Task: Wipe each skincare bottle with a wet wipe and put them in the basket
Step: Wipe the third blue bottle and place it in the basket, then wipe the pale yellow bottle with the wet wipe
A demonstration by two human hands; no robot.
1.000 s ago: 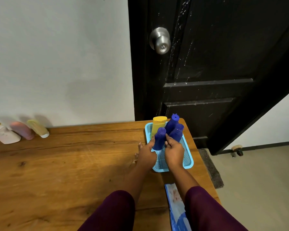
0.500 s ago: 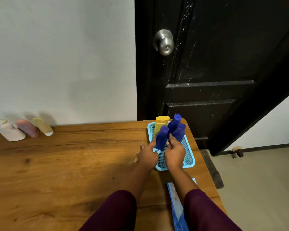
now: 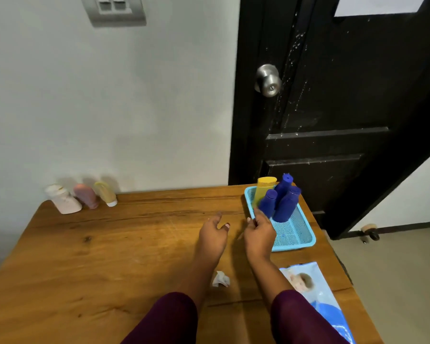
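Note:
A light blue mesh basket [image 3: 297,235] sits at the table's far right. Three dark blue bottles [image 3: 286,204] and a yellow bottle [image 3: 264,188] stand in it. At the far left, against the wall, stand a white bottle [image 3: 63,199], a pink bottle [image 3: 86,196] and a pale yellow tube [image 3: 106,193]. My left hand [image 3: 212,235] hovers over the table's middle, fingers apart, empty. My right hand [image 3: 260,233] is just left of the basket, fingers loosely curled, holding nothing. A crumpled wet wipe [image 3: 221,279] lies between my forearms.
A blue wet-wipe pack [image 3: 318,294] lies at the table's near right. The wooden table [image 3: 109,256] ends at its right edge beside the basket, with a black door [image 3: 333,95] behind it. A white wall runs along the far edge.
Both hands have let go of the dark blue bottle in the basket and drawn back to the left over the table. The camera has tilted up and back.

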